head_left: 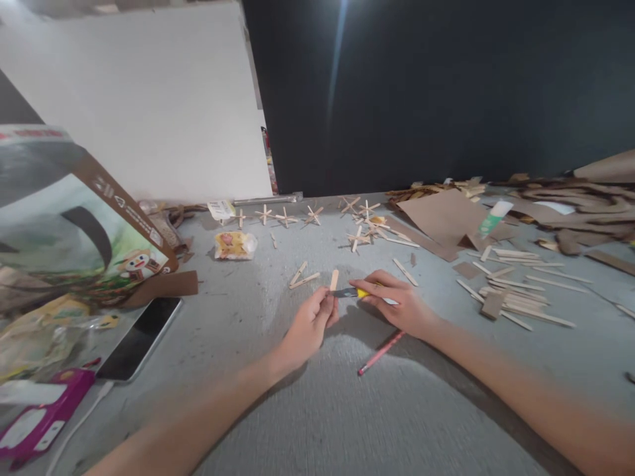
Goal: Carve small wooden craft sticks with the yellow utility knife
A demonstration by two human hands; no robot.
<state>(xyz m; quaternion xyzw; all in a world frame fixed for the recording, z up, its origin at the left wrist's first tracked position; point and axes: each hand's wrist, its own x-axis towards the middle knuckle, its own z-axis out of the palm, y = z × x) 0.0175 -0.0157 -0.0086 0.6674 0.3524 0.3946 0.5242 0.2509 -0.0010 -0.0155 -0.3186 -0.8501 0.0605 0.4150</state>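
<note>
Between the fingers of my left hand (311,322) a wooden craft stick (335,279) points upward, its lower part hidden. My right hand (397,303) is closed around a yellow utility knife (366,291), whose blade reaches left and lies against the stick near my left fingertips. Just beyond my left hand, cut craft sticks (303,276) lie in a V on the grey surface. Another stick (405,272) rests past my right hand. Below my right wrist lies a pink pencil (381,353).
Star shapes made of sticks (313,215) line the back. At right are loose craft sticks (526,294), a glue stick (495,219) and cardboard (439,218). A phone (141,338), a purple device (47,413) and a large printed bag (74,218) occupy the left.
</note>
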